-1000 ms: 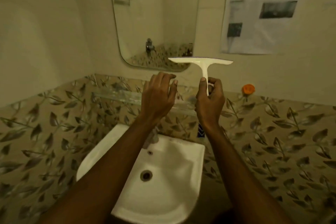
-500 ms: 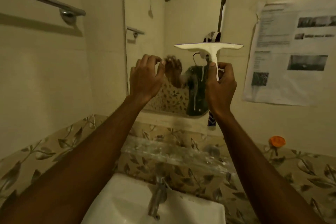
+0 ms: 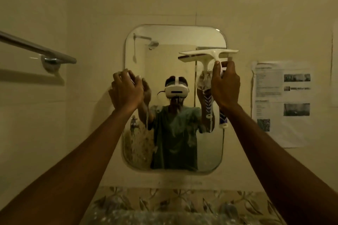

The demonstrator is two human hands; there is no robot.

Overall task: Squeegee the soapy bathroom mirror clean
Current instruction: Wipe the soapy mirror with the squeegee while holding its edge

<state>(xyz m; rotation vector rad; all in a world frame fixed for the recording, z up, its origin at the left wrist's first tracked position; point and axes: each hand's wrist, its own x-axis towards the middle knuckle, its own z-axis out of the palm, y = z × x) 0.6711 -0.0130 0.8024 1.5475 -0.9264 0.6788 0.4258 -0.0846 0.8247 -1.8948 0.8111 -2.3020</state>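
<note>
A rounded rectangular mirror (image 3: 175, 148) hangs on the cream wall, with soapy streaks and drips across its lower half. My right hand (image 3: 225, 86) grips the handle of a white squeegee (image 3: 208, 55); its blade is level and held up at the mirror's upper right part. The blue-patterned end of the handle shows below my wrist. My left hand (image 3: 126, 89) is raised at the mirror's left edge, fingers curled and apart, holding nothing. Whether the blade touches the glass is unclear.
A metal towel bar (image 3: 36, 49) juts from the left wall. A printed paper sheet (image 3: 281, 104) is taped to the wall right of the mirror. Leaf-patterned tiles (image 3: 164, 204) run along the bottom. A person wearing a headset is reflected in the mirror.
The view has tilted up from the basin to the whole mirror. Both hands rose, and the squeegee moved up to the mirror's upper right.
</note>
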